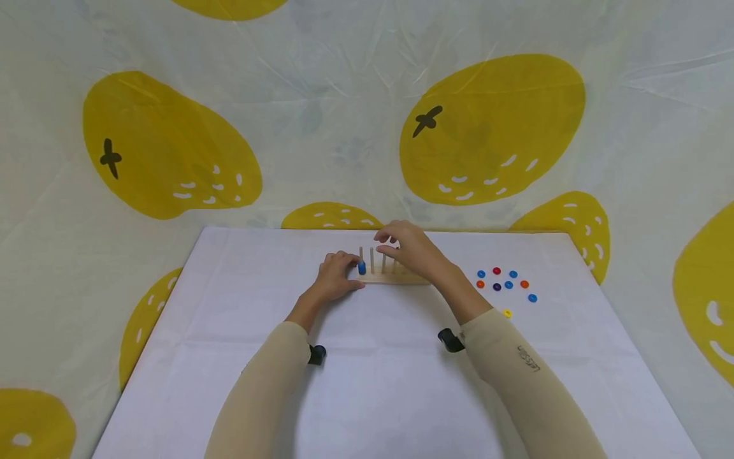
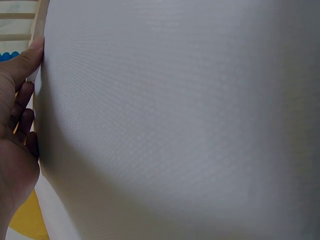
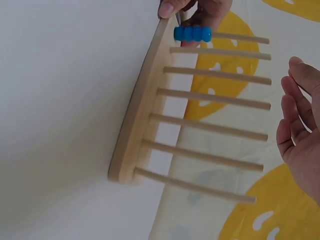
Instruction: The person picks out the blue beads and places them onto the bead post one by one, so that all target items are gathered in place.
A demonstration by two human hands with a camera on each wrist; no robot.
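Observation:
A wooden peg board [image 3: 131, 115] with several upright pegs stands toward the far side of the table. Blue beads [image 3: 193, 34] are stacked at the foot of its leftmost peg; the other pegs look bare in the right wrist view. My left hand [image 1: 334, 278] holds the board's left end, with the thumb on the front edge and the fingers behind. Over the pegs, my right hand [image 1: 415, 250] hovers with loosely bent fingers, just off the peg tips. Nothing shows in its fingers in the right wrist view.
Right of the board lie several loose beads: blue [image 1: 532, 298], red [image 1: 496, 271], orange [image 1: 524, 284], dark purple [image 1: 497, 287] and yellow [image 1: 507, 313]. A white cloth covers the table [image 1: 378, 395]. Behind its far edge hangs a sheet [image 1: 338, 127] printed with yellow fruit.

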